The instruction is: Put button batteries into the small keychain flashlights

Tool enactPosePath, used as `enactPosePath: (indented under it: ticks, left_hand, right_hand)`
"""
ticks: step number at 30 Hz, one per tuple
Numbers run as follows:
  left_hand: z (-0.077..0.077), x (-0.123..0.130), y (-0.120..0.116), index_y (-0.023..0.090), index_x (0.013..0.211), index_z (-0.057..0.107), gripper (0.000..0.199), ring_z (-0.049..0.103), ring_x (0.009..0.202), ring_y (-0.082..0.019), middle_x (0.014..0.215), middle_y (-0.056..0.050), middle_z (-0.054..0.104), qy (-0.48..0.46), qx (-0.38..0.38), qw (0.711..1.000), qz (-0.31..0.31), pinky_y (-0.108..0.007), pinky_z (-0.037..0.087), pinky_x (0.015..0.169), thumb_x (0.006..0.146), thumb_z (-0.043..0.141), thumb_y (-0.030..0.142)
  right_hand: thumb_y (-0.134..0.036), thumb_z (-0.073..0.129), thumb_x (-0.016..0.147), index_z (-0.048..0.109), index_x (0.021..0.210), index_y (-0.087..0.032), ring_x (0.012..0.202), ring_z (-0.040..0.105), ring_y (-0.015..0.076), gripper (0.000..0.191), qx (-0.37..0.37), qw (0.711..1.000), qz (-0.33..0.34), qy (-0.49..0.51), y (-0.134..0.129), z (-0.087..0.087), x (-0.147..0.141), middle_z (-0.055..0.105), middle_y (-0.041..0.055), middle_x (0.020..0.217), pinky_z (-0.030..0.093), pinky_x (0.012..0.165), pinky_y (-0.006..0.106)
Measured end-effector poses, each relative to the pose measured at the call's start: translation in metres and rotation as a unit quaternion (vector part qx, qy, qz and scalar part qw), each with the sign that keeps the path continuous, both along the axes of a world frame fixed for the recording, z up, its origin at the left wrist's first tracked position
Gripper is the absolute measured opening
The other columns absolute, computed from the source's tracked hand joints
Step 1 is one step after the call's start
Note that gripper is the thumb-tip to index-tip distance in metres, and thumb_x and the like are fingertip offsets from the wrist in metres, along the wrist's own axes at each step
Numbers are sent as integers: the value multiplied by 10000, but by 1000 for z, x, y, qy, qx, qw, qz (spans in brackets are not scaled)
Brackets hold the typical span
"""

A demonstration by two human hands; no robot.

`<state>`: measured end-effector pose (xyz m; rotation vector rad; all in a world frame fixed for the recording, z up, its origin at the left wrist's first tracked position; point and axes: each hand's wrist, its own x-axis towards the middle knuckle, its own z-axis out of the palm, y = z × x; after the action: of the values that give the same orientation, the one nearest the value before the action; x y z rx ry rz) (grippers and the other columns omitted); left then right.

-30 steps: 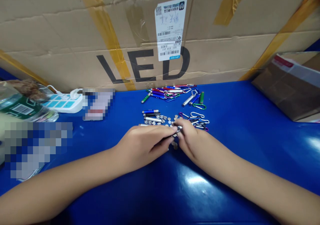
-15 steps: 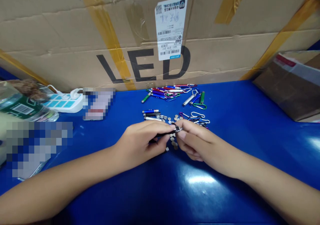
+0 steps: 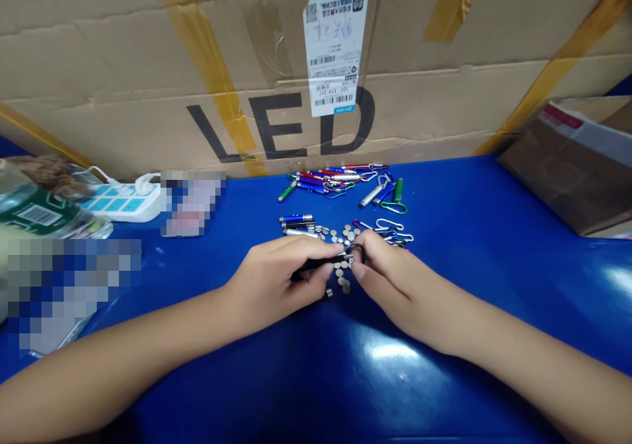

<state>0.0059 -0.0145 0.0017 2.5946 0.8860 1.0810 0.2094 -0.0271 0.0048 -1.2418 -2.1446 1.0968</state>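
Note:
A black pocket flashlight [image 3: 323, 260] lies in the closed fingers of my left hand [image 3: 274, 269], its silver end pointing right. My right hand [image 3: 402, 286] pinches a black carabiner clip [image 3: 357, 251] at that end; whether the clip is hooked on, I cannot tell. Several button cells [image 3: 344, 265] are scattered under and behind the fingertips. Just beyond my left hand lie a blue flashlight tube [image 3: 297, 219] and others in black and silver. Loose carabiners [image 3: 390, 224] in several colours sit behind my right hand.
Flashlights with carabiners [image 3: 330, 179] form a pile at the back, with a smaller group [image 3: 378, 194] to its right. A large cardboard box [image 3: 148, 68] stands behind the blue table [image 3: 316, 378]. At left are a power strip [image 3: 126, 203] and a bottle [image 3: 47, 213]; at right, a brown box [image 3: 563, 174].
The black carabiner has turned in my right fingers and now shows as a loop at the flashlight's end. My right fingers have shifted slightly; my left hand still grips the flashlight.

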Motion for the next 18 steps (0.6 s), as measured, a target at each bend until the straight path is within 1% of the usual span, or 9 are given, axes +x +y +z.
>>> enactPosePath:
  ticks: [4, 7, 10, 15, 16, 17, 18]
  left_hand:
    - [-1, 1, -2, 157, 993, 646, 165, 705, 821, -116, 914, -33, 737, 3, 12, 1000, 4, -166, 557, 716, 843, 578, 169]
    - [-1, 2, -4, 163, 1012, 646, 181, 706, 824, -113, 923, -25, 739, 13, 6, 1000, 7, -166, 556, 727, 850, 565, 174]
    - [1, 3, -5, 170, 1016, 652, 186, 706, 823, -116, 932, -20, 739, 27, 2, 999, 21, -168, 555, 725, 858, 556, 187]
    - [4, 3, -4, 142, 1009, 649, 179, 701, 834, -106, 939, -27, 738, 27, 1, 999, 35, -149, 534, 795, 854, 574, 192]
    - [4, 2, -4, 139, 1018, 643, 183, 699, 842, -104, 955, -30, 735, 27, -3, 999, 34, -147, 530, 806, 858, 570, 188]
    - [4, 1, -3, 138, 1029, 634, 187, 696, 853, -102, 975, -33, 730, 28, -10, 999, 33, -148, 527, 812, 862, 562, 183]
    - [4, 0, -2, 139, 1048, 623, 196, 692, 863, -101, 993, -34, 724, 30, -19, 999, 29, -149, 525, 814, 870, 549, 177]
  right_hand:
    - [-322, 350, 936, 303, 796, -235, 530, 415, 127, 172, 13, 997, 2, -77, 0, -3, -1, 483, -38, 640, 295, 489, 274]
    - [-312, 382, 915, 315, 821, -237, 543, 464, 141, 138, 15, 995, -1, -97, 0, -5, -3, 532, -29, 655, 295, 493, 273]
    - [-290, 382, 912, 348, 852, -233, 571, 510, 149, 90, 32, 996, -15, -81, 2, -7, -4, 564, -16, 682, 304, 498, 267]
    - [-270, 393, 911, 400, 847, -218, 563, 496, 140, 82, 109, 991, -37, -70, 5, -9, -2, 549, -11, 672, 326, 510, 267]
    - [-274, 396, 915, 411, 841, -215, 576, 503, 138, 96, 112, 991, -32, -61, 5, -9, -1, 556, -6, 683, 341, 518, 267]
    - [-281, 396, 924, 422, 842, -214, 586, 514, 135, 110, 99, 994, -23, -43, 6, -10, 0, 566, -4, 692, 361, 526, 264]
    - [-294, 395, 935, 431, 850, -213, 587, 526, 128, 123, 70, 997, -13, -14, 6, -10, 0, 574, -8, 690, 384, 530, 259]
